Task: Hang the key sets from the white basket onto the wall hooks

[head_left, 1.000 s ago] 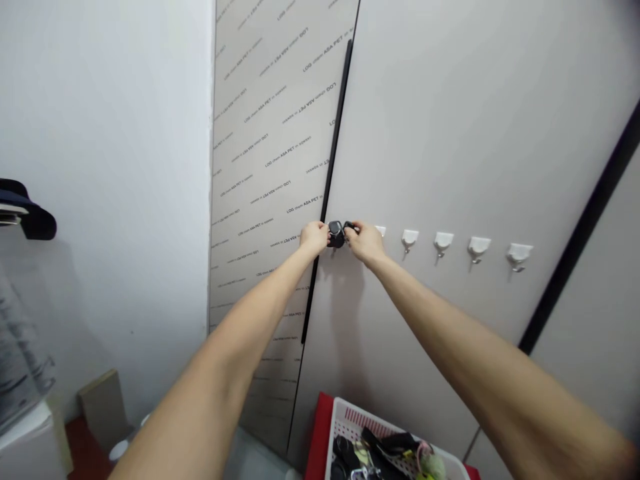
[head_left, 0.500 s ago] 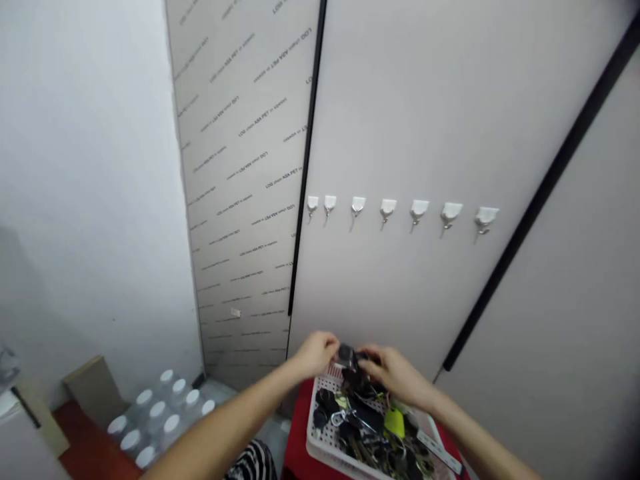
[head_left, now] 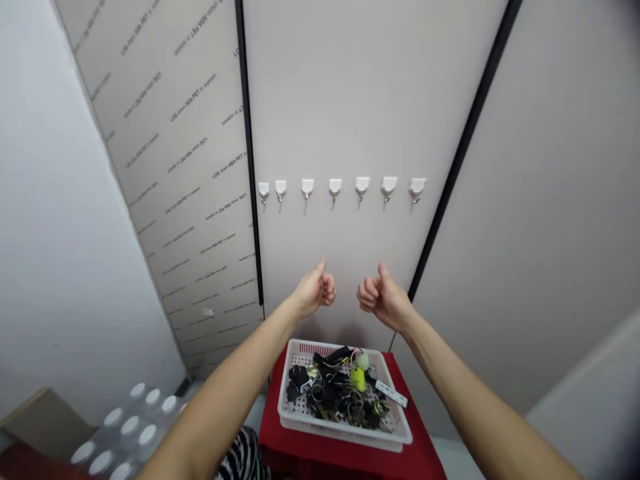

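Note:
My left hand (head_left: 316,290) is raised in a fist with the thumb pointing up, nothing in it. Facing it, my right hand (head_left: 384,298) makes the same thumb-up fist and is likewise bare. Both hover above and behind a white perforated plastic basket (head_left: 345,435). Inside the basket lies a jumble of keys and dark key fobs (head_left: 330,393), with a bright yellow-green tag (head_left: 357,379) and a pale round item (head_left: 362,361) among them. A white strip (head_left: 391,393) rests over the basket's right side.
The basket stands on a red-covered surface (head_left: 423,443). Several white adhesive hooks (head_left: 335,187) run in a row across the pale panel (head_left: 345,120) ahead. On the floor at lower left are bottles with white caps (head_left: 130,425) and a brown board (head_left: 47,420).
Both hands have risen out of the basket and closed into thumb-up fists. The dark items they were handling are no longer in them. The view has shifted right.

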`<state>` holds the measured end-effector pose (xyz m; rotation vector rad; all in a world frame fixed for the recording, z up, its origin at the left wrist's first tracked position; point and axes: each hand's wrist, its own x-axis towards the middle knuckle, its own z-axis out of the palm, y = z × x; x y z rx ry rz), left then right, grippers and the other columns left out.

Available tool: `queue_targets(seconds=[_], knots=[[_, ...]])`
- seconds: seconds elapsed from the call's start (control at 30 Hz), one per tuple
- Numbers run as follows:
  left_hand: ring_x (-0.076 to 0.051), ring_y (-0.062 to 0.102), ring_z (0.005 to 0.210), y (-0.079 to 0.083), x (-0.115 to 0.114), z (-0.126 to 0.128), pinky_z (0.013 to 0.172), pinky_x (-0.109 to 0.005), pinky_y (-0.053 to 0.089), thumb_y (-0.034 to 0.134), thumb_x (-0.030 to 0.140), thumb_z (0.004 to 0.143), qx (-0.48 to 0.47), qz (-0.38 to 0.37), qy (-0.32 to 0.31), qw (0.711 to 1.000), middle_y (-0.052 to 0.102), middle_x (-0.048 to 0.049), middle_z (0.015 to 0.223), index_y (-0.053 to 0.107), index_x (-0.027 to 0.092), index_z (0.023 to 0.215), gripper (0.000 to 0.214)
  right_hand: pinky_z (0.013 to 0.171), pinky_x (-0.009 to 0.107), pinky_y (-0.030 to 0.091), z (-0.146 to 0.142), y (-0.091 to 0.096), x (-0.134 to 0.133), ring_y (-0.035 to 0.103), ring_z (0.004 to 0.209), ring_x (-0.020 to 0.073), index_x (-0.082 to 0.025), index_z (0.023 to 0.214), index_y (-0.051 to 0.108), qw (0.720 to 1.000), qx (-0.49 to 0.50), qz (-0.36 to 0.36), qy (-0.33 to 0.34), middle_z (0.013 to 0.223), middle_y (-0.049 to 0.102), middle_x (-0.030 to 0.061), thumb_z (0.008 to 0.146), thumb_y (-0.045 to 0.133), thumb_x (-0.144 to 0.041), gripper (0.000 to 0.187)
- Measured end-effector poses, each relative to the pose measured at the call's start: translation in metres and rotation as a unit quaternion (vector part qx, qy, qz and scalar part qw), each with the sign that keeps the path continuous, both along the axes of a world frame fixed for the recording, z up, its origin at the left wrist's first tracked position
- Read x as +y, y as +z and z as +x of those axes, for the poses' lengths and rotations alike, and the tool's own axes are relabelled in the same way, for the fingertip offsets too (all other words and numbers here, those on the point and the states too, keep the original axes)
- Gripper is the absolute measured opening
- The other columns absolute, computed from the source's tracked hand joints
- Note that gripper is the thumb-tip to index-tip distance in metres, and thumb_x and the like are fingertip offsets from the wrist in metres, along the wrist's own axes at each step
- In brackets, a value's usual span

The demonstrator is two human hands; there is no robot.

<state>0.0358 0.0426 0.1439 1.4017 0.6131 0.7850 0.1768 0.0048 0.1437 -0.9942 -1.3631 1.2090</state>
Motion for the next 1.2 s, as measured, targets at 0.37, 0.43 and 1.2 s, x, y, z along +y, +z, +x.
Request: queue_targets(seconds=[0.37,0.43,1.2], knots=[[-0.003,0.022,0.029,0.039,-0.002,0.026,0.033,-0.017,0.02,0.004,0.064,0.06,-0.029,-0.032,-0.105,0.994,0.02,0.0038,0.03,0.021,0.015,0.037,0.057,0.032,0.019,0.016,0.009,0.03,0.0,0.015,0.03,0.0049,-0.018,0.035,0.017,0.992,0.054,-0.025,0.109,0.032,0.015,-0.0055,0.056,0.0,-0.068,0.057],[-0.003,0.023,0.029,0.035,-0.002,0.027,0.033,-0.017,0.02,0.005,0.064,0.06,-0.021,-0.039,-0.098,0.994,0.02,0.0037,0.03,0.022,0.015,0.037,0.057,0.032,0.019,0.017,0.011,0.028,0.0,0.015,0.03,0.0047,-0.018,0.035,0.017,0.993,0.04,-0.033,0.105,0.032,0.015,-0.0055,0.054,-0.001,-0.069,0.057],[-0.011,0.049,0.07,-0.151,-0.017,0.0,0.065,-0.022,0.036,0.04,0.024,0.066,0.365,0.271,0.196,0.869,0.057,-0.0031,0.077,0.056,0.016,0.076,0.02,0.07,0.027,0.031,0.022,-0.141,-0.007,0.045,0.079,0.0166,-0.015,0.081,0.055,0.829,-0.533,0.077,-0.15,0.082,0.055,0.0072,0.067,0.039,-0.025,0.024]])
